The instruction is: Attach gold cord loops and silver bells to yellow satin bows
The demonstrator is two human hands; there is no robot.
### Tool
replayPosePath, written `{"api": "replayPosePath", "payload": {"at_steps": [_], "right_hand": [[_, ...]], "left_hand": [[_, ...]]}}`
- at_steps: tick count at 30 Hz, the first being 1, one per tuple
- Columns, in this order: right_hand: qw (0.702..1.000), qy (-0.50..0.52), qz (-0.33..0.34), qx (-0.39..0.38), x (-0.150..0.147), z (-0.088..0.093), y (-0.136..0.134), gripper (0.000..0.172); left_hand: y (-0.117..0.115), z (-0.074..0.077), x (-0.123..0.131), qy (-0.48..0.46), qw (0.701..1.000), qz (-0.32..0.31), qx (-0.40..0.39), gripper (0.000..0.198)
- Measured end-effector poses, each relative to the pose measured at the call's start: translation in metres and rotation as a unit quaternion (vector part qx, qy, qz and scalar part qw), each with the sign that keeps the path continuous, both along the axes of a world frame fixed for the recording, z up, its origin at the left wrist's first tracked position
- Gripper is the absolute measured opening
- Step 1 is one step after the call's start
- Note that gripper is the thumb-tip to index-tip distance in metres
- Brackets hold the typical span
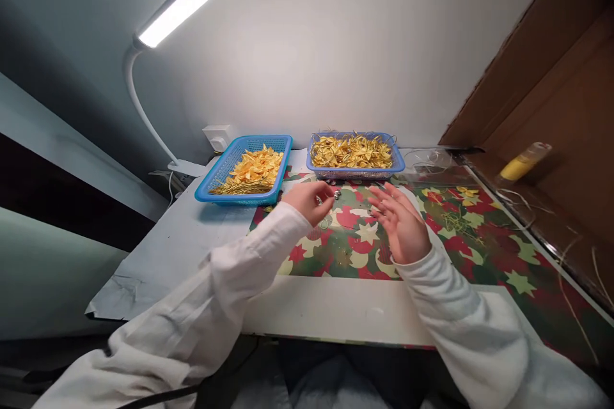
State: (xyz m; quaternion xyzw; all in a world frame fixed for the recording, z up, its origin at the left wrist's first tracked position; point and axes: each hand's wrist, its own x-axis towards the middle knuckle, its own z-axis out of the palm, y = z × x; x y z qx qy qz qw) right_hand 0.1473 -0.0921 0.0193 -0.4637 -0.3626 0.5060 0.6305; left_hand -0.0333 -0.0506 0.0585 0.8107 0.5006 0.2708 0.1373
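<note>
My left hand (309, 202) is over the patterned mat (357, 262), its fingers curled with the thumb near the fingertips. Small shiny silver balls (337, 194) lie right beside its fingertips, and another silver glint shows between finger and thumb; what the hand holds is too small to make out. Across from it, my right hand (401, 222) is raised with fingers stretched out and apart, nothing in it. Just beyond the hands stands a purple-blue basket (357, 172) heaped with golden ribbon-like pieces (352, 152). A thin pale ring (325, 223) lies below my left hand.
At back left, a blue basket (204, 190) holds yellow-gold folded pieces (259, 166) and a bundle of gold wires (242, 187). A white lamp (144, 99) arches over the left side. Gold scraps (453, 223) lie at right, near a yellow roll (525, 162) by the brown board.
</note>
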Motion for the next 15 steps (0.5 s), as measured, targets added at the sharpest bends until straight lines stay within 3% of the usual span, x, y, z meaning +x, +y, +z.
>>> {"api": "replayPosePath", "payload": {"at_steps": [2,4,8,10,15], "right_hand": [[0.997,-0.078,-0.011,0.012,0.017,-0.005,-0.002,0.034],[0.973,-0.221,0.048,0.046,0.024,-0.006,-0.011,0.024],[0.816,-0.544,0.169,0.103,0.021,-0.007,-0.018,0.012],[0.772,-0.601,0.176,0.107,0.018,-0.008,-0.011,0.006],[0.707,-0.681,0.165,0.094,-0.003,-0.012,0.019,0.002]], "left_hand": [[-0.001,0.004,-0.020,-0.014,1.000,0.024,0.010,0.012],[-0.001,0.008,-0.036,-0.028,0.998,0.048,0.027,0.014],[-0.004,0.003,-0.055,0.075,0.997,0.037,-0.003,0.017],[-0.007,-0.008,-0.059,0.131,0.991,0.004,-0.042,0.013],[-0.015,-0.037,-0.066,0.189,0.978,-0.018,-0.092,0.020]]}}
